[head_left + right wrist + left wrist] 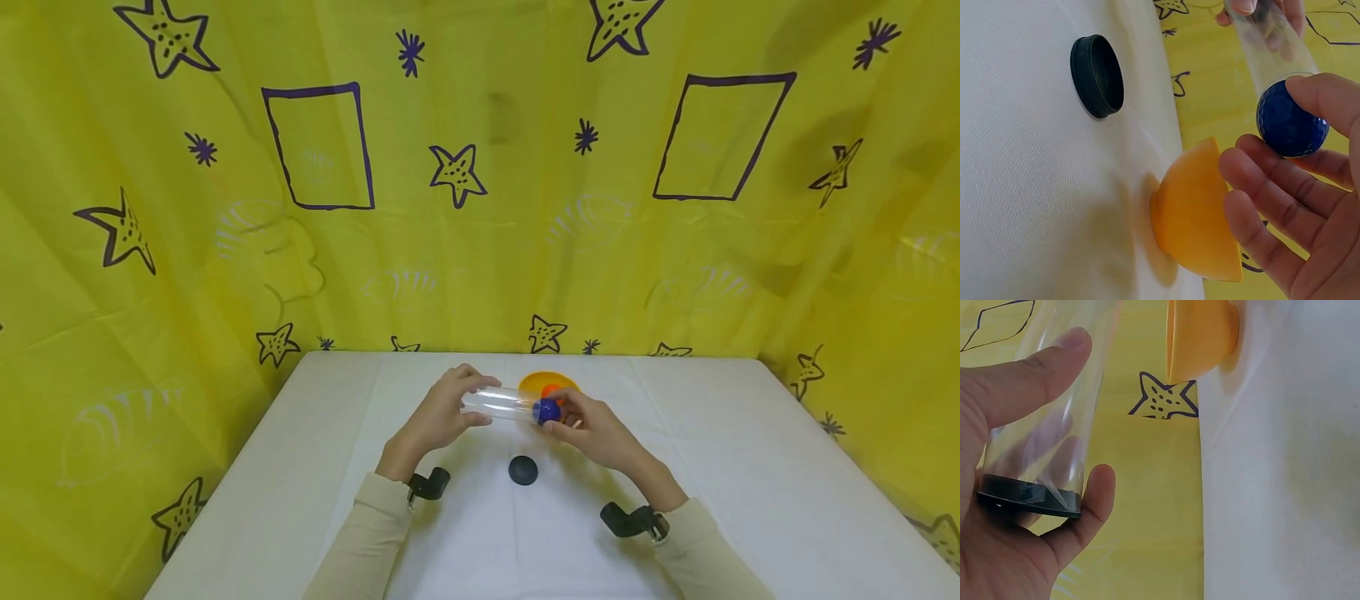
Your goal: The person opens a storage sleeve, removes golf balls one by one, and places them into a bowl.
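Note:
My left hand (pixel 447 408) grips a clear plastic tube (pixel 497 403), held nearly level above the table. In the left wrist view a black cap (pixel 1029 495) closes the tube's end in the palm, with the thumb across its wall. At the other end, a dark blue dimpled golf ball (pixel 1291 119) sits right at the tube's mouth. My right hand (pixel 600 429) holds this ball between thumb and fingers; the remaining fingers are spread near the yellow-orange bowl (pixel 1191 212). Something bright orange and rounded (pixel 551 389) shows at the bowl in the head view.
A loose black cap (pixel 522 470) lies on the white tabletop (pixel 315 467), nearer to me than the bowl. A yellow curtain (pixel 510 275) with drawn stars hangs behind the table and along both sides.

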Demonstrator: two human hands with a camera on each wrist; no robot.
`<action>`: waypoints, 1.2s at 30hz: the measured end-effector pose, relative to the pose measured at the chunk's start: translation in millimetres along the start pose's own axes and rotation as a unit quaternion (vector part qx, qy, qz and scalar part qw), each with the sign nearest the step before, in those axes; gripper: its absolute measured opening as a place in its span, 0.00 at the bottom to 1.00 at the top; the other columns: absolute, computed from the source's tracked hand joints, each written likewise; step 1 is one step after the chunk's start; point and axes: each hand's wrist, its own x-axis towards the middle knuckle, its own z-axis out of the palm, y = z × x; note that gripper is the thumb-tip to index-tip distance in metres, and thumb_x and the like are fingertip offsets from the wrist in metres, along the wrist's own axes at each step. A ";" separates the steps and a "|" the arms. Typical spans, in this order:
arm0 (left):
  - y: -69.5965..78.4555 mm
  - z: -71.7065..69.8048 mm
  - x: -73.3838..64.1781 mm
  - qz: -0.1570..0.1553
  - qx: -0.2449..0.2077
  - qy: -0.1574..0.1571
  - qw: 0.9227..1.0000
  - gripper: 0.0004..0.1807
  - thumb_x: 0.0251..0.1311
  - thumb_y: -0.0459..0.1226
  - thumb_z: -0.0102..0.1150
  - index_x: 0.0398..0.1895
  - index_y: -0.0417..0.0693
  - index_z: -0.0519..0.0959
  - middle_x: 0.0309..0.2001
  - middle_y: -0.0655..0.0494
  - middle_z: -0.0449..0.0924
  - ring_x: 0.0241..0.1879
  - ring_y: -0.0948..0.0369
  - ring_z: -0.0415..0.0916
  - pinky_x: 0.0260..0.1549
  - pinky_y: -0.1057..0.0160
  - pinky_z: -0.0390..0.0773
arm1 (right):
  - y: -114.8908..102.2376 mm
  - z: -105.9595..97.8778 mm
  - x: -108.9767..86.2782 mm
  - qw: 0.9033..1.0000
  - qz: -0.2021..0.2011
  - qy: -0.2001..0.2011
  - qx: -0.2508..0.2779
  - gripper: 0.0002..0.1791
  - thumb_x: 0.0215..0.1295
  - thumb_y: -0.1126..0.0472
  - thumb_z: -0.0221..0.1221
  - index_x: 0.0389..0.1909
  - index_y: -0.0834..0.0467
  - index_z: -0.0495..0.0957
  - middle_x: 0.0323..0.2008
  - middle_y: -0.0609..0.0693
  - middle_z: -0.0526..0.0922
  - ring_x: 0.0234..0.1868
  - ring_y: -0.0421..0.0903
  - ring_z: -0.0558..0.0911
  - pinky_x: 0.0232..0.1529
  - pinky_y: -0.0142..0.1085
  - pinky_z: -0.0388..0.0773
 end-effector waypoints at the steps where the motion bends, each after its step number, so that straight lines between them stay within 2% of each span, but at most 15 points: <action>1: 0.0 0.3 0.1 -0.001 0.001 0.002 1.000 0.26 0.57 0.32 0.74 0.60 0.48 0.81 0.51 0.47 0.77 0.54 0.48 0.73 0.52 0.48 0.80 | 0.4 0.0 0.1 1.000 -0.001 0.003 -0.001 0.21 0.69 0.54 0.66 0.57 0.59 0.74 0.36 0.50 0.82 0.35 0.46 0.79 0.33 0.31 0.79; 6: -0.3 1.6 0.3 -0.007 0.007 0.008 1.000 0.26 0.56 0.33 0.74 0.60 0.51 0.82 0.49 0.53 0.77 0.53 0.53 0.73 0.51 0.49 0.81 | 1.4 0.3 0.4 1.000 -0.003 0.016 -0.005 0.20 0.68 0.55 0.67 0.55 0.59 0.75 0.36 0.50 0.82 0.36 0.46 0.78 0.34 0.31 0.79; 16: -2.1 1.4 0.2 -0.009 -0.001 0.007 1.000 0.27 0.56 0.33 0.74 0.61 0.50 0.81 0.49 0.51 0.77 0.52 0.52 0.73 0.50 0.50 0.81 | 1.6 -0.1 0.5 0.999 -0.003 0.030 -0.010 0.19 0.68 0.58 0.67 0.55 0.59 0.75 0.35 0.50 0.83 0.35 0.46 0.78 0.33 0.30 0.79; 26: -2.9 0.3 0.8 -0.006 -0.029 0.001 1.000 0.28 0.56 0.31 0.74 0.62 0.45 0.80 0.53 0.39 0.77 0.56 0.39 0.72 0.53 0.40 0.78 | 2.5 -7.3 0.5 0.998 0.007 0.061 -0.023 0.22 0.67 0.54 0.68 0.56 0.59 0.76 0.37 0.51 0.84 0.36 0.46 0.79 0.33 0.31 0.79; 33: -1.4 -0.9 -0.1 0.001 -0.013 0.005 1.000 0.28 0.55 0.32 0.74 0.61 0.44 0.80 0.51 0.44 0.78 0.53 0.45 0.74 0.50 0.46 0.80 | 5.3 -13.5 0.1 0.996 0.017 0.088 -0.026 0.22 0.67 0.55 0.67 0.57 0.58 0.76 0.37 0.52 0.86 0.37 0.45 0.81 0.35 0.32 0.79; 36: -1.2 -0.8 0.0 -0.009 -0.010 0.005 1.000 0.28 0.55 0.33 0.75 0.61 0.45 0.80 0.50 0.48 0.78 0.53 0.49 0.74 0.51 0.47 0.80 | 7.6 -16.0 0.6 0.994 0.024 0.102 -0.026 0.22 0.68 0.55 0.67 0.57 0.58 0.75 0.36 0.52 0.86 0.37 0.46 0.80 0.34 0.32 0.78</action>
